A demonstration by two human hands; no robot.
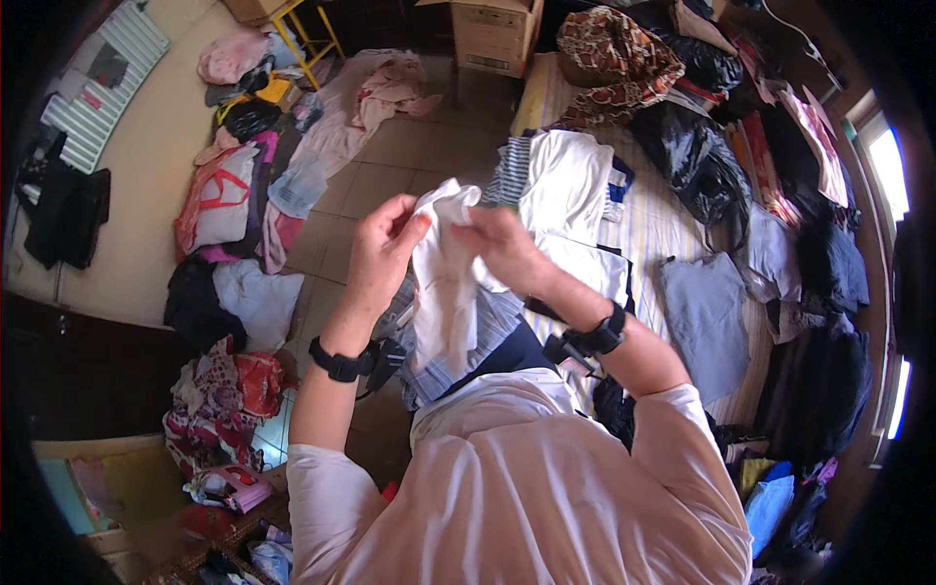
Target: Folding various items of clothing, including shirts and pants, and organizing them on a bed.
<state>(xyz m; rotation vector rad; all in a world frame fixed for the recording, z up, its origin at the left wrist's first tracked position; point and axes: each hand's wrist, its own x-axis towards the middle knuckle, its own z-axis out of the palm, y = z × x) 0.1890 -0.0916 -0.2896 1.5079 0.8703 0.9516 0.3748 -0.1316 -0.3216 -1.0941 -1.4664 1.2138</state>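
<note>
A white cloth garment hangs in front of me, its upper edge bunched between my two hands. My left hand pinches it at the left, thumb on the fabric. At its upper right, my right hand grips it too, the fingers slightly blurred. What kind of garment it is, I cannot tell. The lower part drapes over a blue-grey striped cloth at my lap. Just beyond my right hand, a white shirt lies spread on the bed, next to a grey striped cloth.
The bed's striped sheet carries a grey T-shirt, a black plastic bag and a brown patterned cloth. Clothes piles line the tiled floor at left. A cardboard box stands at the far end.
</note>
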